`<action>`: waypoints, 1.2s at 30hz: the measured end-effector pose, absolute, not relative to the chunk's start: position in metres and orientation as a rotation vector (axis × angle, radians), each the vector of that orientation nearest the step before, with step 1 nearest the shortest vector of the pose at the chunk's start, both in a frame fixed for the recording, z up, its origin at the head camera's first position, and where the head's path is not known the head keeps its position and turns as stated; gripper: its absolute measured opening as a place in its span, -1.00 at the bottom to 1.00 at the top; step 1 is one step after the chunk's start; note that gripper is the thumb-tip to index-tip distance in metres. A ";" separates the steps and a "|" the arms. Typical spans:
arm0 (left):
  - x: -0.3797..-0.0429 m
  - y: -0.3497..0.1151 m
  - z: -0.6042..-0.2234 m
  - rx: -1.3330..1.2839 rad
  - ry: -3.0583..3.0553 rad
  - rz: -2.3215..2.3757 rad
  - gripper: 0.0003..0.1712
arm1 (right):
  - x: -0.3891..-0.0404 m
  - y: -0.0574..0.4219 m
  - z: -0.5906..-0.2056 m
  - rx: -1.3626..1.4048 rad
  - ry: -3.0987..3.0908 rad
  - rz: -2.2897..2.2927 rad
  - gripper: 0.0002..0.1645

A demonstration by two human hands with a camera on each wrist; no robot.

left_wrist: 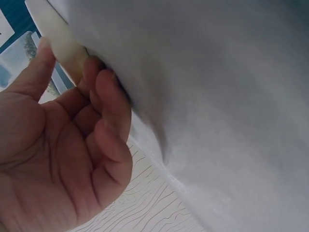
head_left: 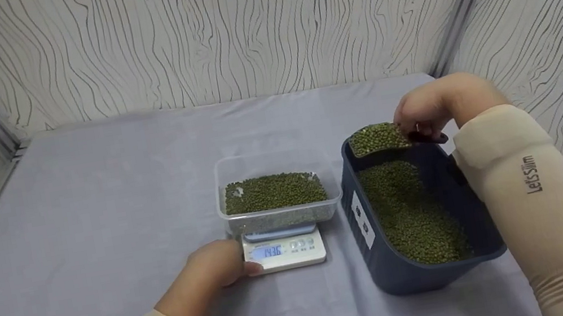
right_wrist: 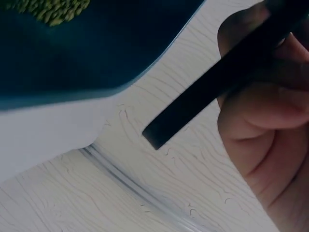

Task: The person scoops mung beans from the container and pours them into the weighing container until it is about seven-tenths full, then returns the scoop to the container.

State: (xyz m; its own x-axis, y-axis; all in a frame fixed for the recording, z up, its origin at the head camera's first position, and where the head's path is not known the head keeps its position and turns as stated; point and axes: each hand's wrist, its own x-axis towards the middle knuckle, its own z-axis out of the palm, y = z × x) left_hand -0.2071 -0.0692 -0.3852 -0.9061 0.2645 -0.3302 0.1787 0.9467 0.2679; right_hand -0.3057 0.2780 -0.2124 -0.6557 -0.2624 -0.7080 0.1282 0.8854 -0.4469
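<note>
My right hand (head_left: 416, 127) grips the dark handle (right_wrist: 207, 92) of a scoop (head_left: 376, 138) heaped with green mung beans, held over the far end of a dark blue bin (head_left: 385, 266) that is part full of the same beans. In the right wrist view, the fingers of my right hand (right_wrist: 270, 121) curl round that handle beside the bin's wall (right_wrist: 96, 53). A clear tub (head_left: 279, 210) of beans stands on a small white scale (head_left: 286, 251) with a lit display. My left hand (head_left: 237, 268) pinches the scale's front left corner, the thumb and curled fingers (left_wrist: 99, 82) on its edge (left_wrist: 63, 41).
Everything stands on a table covered in grey cloth (head_left: 96, 212). Walls with a wavy line pattern (head_left: 237, 28) close in the back and both sides. The bin stands close to the right wall, right beside the scale.
</note>
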 end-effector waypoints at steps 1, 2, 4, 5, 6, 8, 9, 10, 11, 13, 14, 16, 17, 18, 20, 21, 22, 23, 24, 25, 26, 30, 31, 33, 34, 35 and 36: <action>-0.207 -0.069 -0.385 0.319 2.732 0.335 -0.47 | -0.306 0.274 -0.212 -0.103 2.211 -0.590 -0.70; -0.207 -0.068 -0.385 0.317 2.733 0.341 -0.46 | -0.307 0.271 -0.212 -0.106 2.212 -0.588 -0.70; -0.207 -0.067 -0.385 0.323 2.743 0.352 -0.46 | -0.309 0.264 -0.212 -0.111 2.212 -0.590 -0.71; -0.207 -0.066 -0.385 0.326 2.747 0.357 -0.46 | -0.310 0.260 -0.213 -0.112 2.211 -0.594 -0.71; -0.207 -0.066 -0.386 0.328 2.749 0.359 -0.46 | -0.311 0.257 -0.214 -0.108 2.208 -0.603 -0.72; -0.207 -0.064 -0.385 0.325 2.749 0.366 -0.45 | -0.313 0.250 -0.216 -0.107 2.199 -0.612 -0.73; -0.207 -0.064 -0.385 0.322 2.746 0.367 -0.45 | -0.314 0.247 -0.217 -0.108 2.200 -0.615 -0.73; -0.207 -0.063 -0.385 0.320 2.744 0.369 -0.45 | -0.315 0.243 -0.219 -0.113 2.204 -0.613 -0.74; -0.207 -0.063 -0.385 0.319 2.743 0.368 -0.45 | -0.316 0.240 -0.220 -0.119 2.207 -0.616 -0.75; -0.207 -0.062 -0.385 0.324 2.742 0.365 -0.45 | -0.318 0.234 -0.224 -0.127 2.228 -0.617 -0.76; -0.206 -0.062 -0.385 0.330 2.743 0.361 -0.45 | -0.319 0.231 -0.226 -0.136 2.244 -0.610 -0.77; -0.206 -0.062 -0.385 0.344 2.748 0.352 -0.45 | -0.321 0.225 -0.229 -0.155 2.282 -0.585 -0.76; -0.206 -0.062 -0.385 0.348 2.749 0.348 -0.44 | -0.322 0.222 -0.231 -0.162 2.301 -0.567 -0.76; -0.206 -0.062 -0.385 0.351 2.750 0.346 -0.44 | -0.323 0.219 -0.232 -0.171 2.316 -0.541 -0.75; -0.205 -0.062 -0.384 0.350 2.749 0.341 -0.44 | -0.323 0.213 -0.234 -0.185 2.341 -0.488 -0.75; -0.205 -0.062 -0.384 0.349 2.748 0.339 -0.43 | -0.323 0.210 -0.236 -0.188 2.353 -0.463 -0.74; -0.205 -0.062 -0.384 0.347 2.748 0.340 -0.43 | -0.323 0.207 -0.237 -0.188 2.368 -0.435 -0.73; -0.205 -0.062 -0.385 0.347 2.748 0.340 -0.44 | -0.323 0.205 -0.238 -0.188 2.383 -0.411 -0.72; -0.205 -0.062 -0.385 0.346 2.747 0.341 -0.44 | -0.322 0.202 -0.239 -0.191 2.400 -0.385 -0.71; -0.205 -0.062 -0.385 0.343 2.747 0.338 -0.44 | -0.322 0.199 -0.240 -0.190 2.424 -0.363 -0.69; -0.206 -0.062 -0.384 0.335 2.741 0.328 -0.44 | -0.321 0.197 -0.240 -0.199 2.447 -0.341 -0.68; -0.206 -0.061 -0.383 0.318 2.721 0.305 -0.44 | -0.317 0.185 -0.241 -0.330 2.566 -0.195 -0.66; -0.206 -0.061 -0.383 0.315 2.716 0.301 -0.44 | -0.316 0.182 -0.241 -0.369 2.591 -0.152 -0.67; -0.206 -0.061 -0.383 0.318 2.716 0.302 -0.44 | -0.315 0.174 -0.242 -0.451 2.641 -0.042 -0.67; -0.206 -0.061 -0.383 0.322 2.719 0.303 -0.44 | -0.315 0.170 -0.241 -0.474 2.655 0.010 -0.68; -0.206 -0.062 -0.383 0.328 2.725 0.304 -0.44 | -0.314 0.166 -0.241 -0.477 2.665 0.047 -0.68; -0.206 -0.062 -0.383 0.334 2.729 0.304 -0.43 | -0.314 0.162 -0.240 -0.471 2.673 0.072 -0.68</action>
State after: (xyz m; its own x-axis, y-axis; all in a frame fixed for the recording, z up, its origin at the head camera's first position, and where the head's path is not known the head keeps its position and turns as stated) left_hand -0.2062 -0.0623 -0.3834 -0.9022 0.2705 -0.3359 0.1900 0.9485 0.2535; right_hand -0.3136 0.1616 -0.2404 -0.8530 -0.3150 -0.4161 -0.3369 0.9413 -0.0218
